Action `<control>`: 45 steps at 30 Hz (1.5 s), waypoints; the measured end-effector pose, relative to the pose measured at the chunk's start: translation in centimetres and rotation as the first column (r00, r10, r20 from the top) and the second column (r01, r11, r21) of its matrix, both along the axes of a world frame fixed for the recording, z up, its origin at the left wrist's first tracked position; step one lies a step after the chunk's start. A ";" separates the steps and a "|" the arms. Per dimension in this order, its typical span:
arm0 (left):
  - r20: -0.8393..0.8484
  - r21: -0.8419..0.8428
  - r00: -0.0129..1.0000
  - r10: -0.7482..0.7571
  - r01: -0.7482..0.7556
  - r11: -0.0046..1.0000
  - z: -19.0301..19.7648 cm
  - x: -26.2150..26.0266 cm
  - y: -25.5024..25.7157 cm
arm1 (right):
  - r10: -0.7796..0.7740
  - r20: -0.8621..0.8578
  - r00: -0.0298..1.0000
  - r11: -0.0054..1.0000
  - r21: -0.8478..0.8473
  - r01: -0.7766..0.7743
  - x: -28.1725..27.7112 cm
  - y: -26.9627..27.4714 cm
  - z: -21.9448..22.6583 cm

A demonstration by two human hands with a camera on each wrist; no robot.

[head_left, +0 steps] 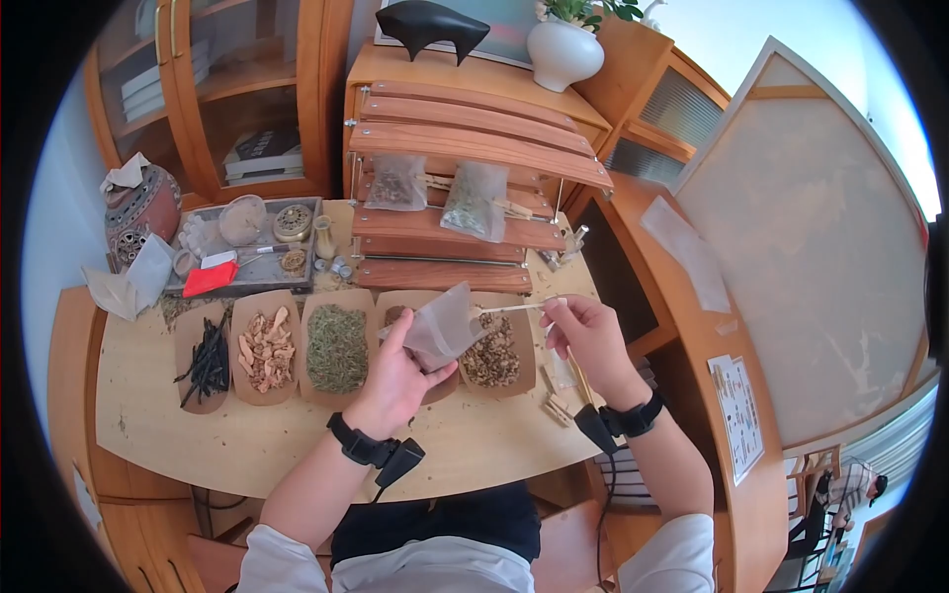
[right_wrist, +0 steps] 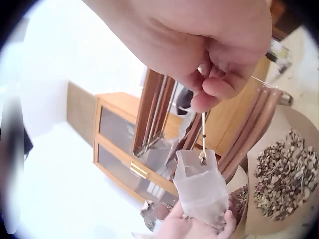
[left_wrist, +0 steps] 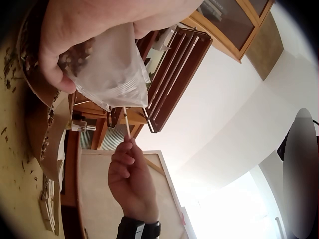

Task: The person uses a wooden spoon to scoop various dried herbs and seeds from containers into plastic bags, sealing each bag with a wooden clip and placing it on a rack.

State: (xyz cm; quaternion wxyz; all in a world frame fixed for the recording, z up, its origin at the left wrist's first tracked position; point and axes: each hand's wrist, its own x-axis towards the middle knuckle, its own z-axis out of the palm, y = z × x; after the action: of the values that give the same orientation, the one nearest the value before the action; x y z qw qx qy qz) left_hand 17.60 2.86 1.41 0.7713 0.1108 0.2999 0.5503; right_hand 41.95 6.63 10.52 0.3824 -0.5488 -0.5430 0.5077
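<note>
My left hand [head_left: 391, 385] holds a translucent mesh pouch [head_left: 442, 328] between thumb and fingers, tilted above the paper trays. Dark material shows through its lower part in the left wrist view, beside the left hand [left_wrist: 89, 20]. My right hand [head_left: 590, 334] pinches a thin light stick-like tool [head_left: 512, 307] at its end. In the right wrist view the tool [right_wrist: 204, 132] points down from the right hand [right_wrist: 214, 50], its tip, with small brown bits, at the mouth of the pouch [right_wrist: 202, 189]. Under the hands lies a tray of chopped brown pieces [head_left: 494, 358].
Left along the table stand trays of green herb [head_left: 336, 348], pale pieces [head_left: 267, 354] and dark strips [head_left: 208, 361]. Behind them is a wooden rack [head_left: 465, 138] with two clipped pouches. A grey tray [head_left: 306, 282] of small items is back left; wooden clips [head_left: 558, 409] lie right.
</note>
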 end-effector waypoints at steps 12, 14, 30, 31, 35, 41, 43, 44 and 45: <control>0.025 0.000 1.000 0.011 -0.011 1.000 -0.3 -0.2 0.1 | -0.102 0.350 0.931 0.988 0.143 0.054 5.7 0.4 -7.5; 0.017 -0.004 1.000 0.007 -0.007 1.000 -0.3 -0.2 0.1 | -0.074 0.365 0.928 0.995 0.083 0.047 4.7 -0.4 -7.3; 0.012 -0.020 1.000 0.011 -0.010 1.000 -0.3 -0.4 0.3 | -0.102 -0.185 0.977 0.912 -0.409 0.017 3.6 0.3 -8.9; 0.007 -0.025 1.000 0.020 -0.020 0.999 -0.2 -0.3 0.2 | -0.109 -0.203 0.973 0.921 -0.389 0.022 3.8 0.4 -8.7; 0.006 -0.024 1.000 0.024 -0.024 0.999 -0.4 -0.3 0.3 | -0.124 -0.244 0.962 0.950 -0.308 0.044 4.0 1.3 -6.8; -0.006 -0.002 1.000 0.006 -0.006 1.000 0.0 0.0 0.1 | -0.023 -0.144 0.989 0.995 -0.096 0.009 0.8 0.9 -1.4; -0.011 0.005 1.000 0.002 -0.002 1.000 0.2 0.1 0.0 | 0.047 0.030 0.998 0.998 0.033 -0.048 -0.6 0.1 -0.4; -0.012 0.010 1.000 0.001 -0.001 1.000 0.2 0.0 0.0 | 0.042 0.034 0.999 0.997 0.064 -0.044 -0.8 -0.2 -0.2; -0.011 0.014 1.000 0.002 -0.002 1.000 0.2 0.0 -0.1 | 0.008 0.025 1.000 0.993 0.117 -0.011 -0.7 -0.2 -0.4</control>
State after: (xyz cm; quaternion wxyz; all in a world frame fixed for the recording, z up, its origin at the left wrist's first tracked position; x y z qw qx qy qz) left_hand 17.57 2.80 1.58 0.7684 0.1188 0.3004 0.5525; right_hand 41.25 6.43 10.09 0.4049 -0.5291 -0.5790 0.4700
